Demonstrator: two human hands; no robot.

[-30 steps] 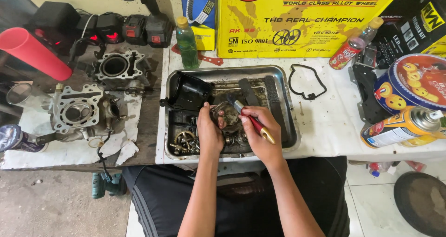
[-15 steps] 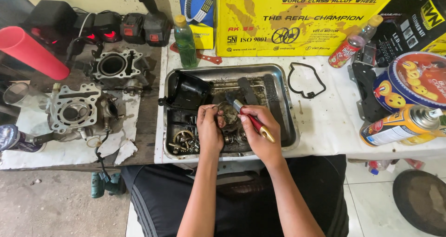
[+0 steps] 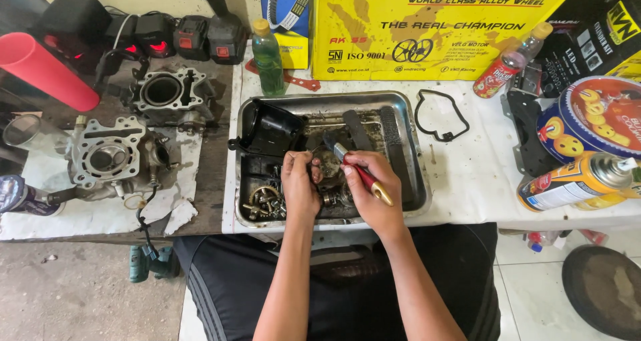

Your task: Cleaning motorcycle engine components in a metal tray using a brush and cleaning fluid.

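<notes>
Gripping a red-handled brush (image 3: 364,179) like a pen, the right hand (image 3: 371,189) scrubs a small greasy metal part (image 3: 327,164) that the left hand (image 3: 299,187) pinches steady over the steel tray (image 3: 407,114), catching the grime. Farther off lie a black rubber gasket (image 3: 441,116) and a ribbed grey cylinder block (image 3: 107,157).

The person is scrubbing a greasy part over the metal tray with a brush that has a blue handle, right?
Not quite: the brush handle is red, not blue. The head view shows the right hand holding it over the metal tray while the left hand steadies the greasy part.
</notes>
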